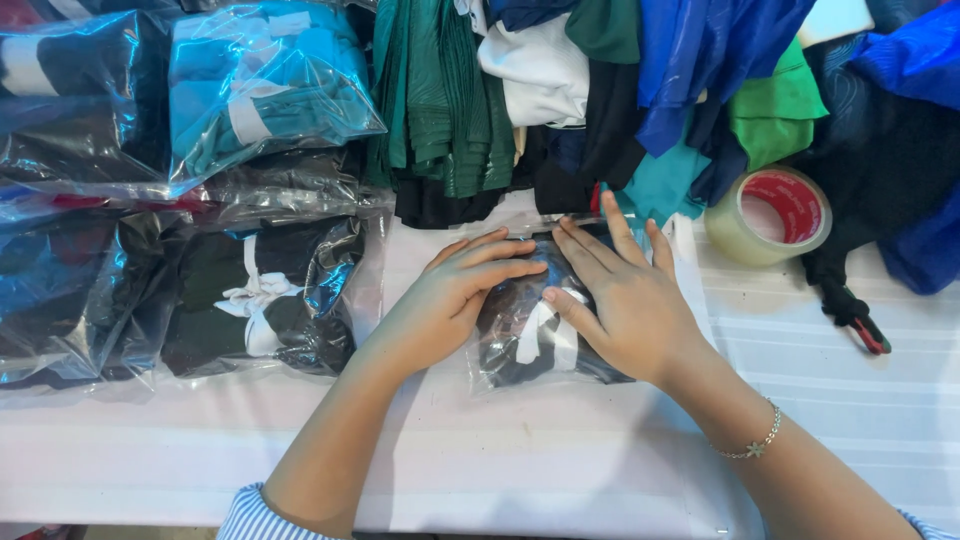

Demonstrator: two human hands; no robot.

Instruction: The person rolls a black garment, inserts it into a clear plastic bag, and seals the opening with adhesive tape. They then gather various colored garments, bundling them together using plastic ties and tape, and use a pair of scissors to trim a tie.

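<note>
Clear plastic bag of dark folded cloth (520, 345) on white table (500, 460); left hand (450, 295) and right hand (625, 300) pressed flat on it, fingers extended, gripping nothing. Tape roll (768, 215) near.

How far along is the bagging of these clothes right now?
Done: sealed clear bags of folded garments are stacked along the left of the white table. In hand: the left hand and right hand press flat on a small clear bag holding dark cloth with a white tie. Left: a pile of loose clothes lies unbagged at the back, beside a tape roll.
</note>
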